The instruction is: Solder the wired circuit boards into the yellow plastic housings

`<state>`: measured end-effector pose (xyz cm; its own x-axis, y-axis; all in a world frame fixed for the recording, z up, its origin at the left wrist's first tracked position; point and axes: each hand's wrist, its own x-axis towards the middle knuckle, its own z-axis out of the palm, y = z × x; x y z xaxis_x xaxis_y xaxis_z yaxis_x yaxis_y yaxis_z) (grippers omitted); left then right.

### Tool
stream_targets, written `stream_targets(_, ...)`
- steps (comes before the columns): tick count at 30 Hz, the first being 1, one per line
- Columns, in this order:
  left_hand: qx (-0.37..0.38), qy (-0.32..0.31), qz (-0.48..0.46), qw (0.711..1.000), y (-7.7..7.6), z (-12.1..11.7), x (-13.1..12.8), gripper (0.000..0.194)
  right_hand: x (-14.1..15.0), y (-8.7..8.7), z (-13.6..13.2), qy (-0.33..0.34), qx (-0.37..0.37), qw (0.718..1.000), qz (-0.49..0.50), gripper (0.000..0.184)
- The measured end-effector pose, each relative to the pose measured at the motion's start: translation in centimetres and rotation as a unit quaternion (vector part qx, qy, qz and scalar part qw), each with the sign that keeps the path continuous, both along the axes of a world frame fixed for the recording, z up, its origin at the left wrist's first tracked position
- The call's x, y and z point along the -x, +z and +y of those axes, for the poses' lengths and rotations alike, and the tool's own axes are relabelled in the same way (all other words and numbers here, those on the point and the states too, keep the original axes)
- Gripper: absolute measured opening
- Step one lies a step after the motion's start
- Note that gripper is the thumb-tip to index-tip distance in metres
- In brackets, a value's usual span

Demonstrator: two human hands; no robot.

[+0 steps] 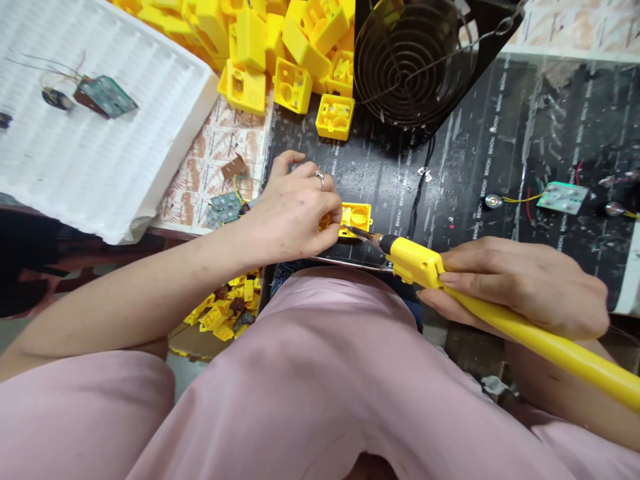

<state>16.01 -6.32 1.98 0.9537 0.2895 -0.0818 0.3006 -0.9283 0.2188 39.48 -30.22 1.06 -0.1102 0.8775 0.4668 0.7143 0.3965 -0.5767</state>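
Note:
My left hand rests at the front edge of the black bench, its fingers closed on a small yellow plastic housing. The housing lies open side up, with a round grille recess showing; my fingers cover its left part. In my right hand is a yellow soldering iron, gripped near the back of its body, where a thick yellow tube runs off to the right. The iron's dark tip points left and reaches the housing beside my left thumb. Whether it touches metal inside is too small to tell.
Yellow housings are heaped at the back, beside a black fan. White foam at left carries a circuit board. Another green board with wires lies right. Below the bench, a box holds yellow pieces.

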Motion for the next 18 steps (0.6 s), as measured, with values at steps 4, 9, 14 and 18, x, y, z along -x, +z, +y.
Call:
stream_targets(4,-0.015,-0.004,0.000,1.000,-0.3,0.0,0.0,0.029,-0.4,1.2,1.0,0.046,-0.067,0.996,-0.042,0.022)
stream_targets(9,-0.016,-0.011,-0.010,1.000,-0.5,0.0,0.0,0.029,-0.5,1.8,0.4,0.038,-0.011,0.999,-0.019,0.024)
stream_targets(14,-0.008,-0.009,-0.008,1.000,-0.5,0.0,-0.2,0.030,-0.2,1.9,-0.2,0.025,-0.031,0.999,-0.013,0.025)
stream_targets(18,-0.009,-0.016,-0.017,1.000,-0.6,-0.4,-0.6,0.027,-0.8,1.7,-2.3,-0.090,0.063,0.994,-0.028,0.007)
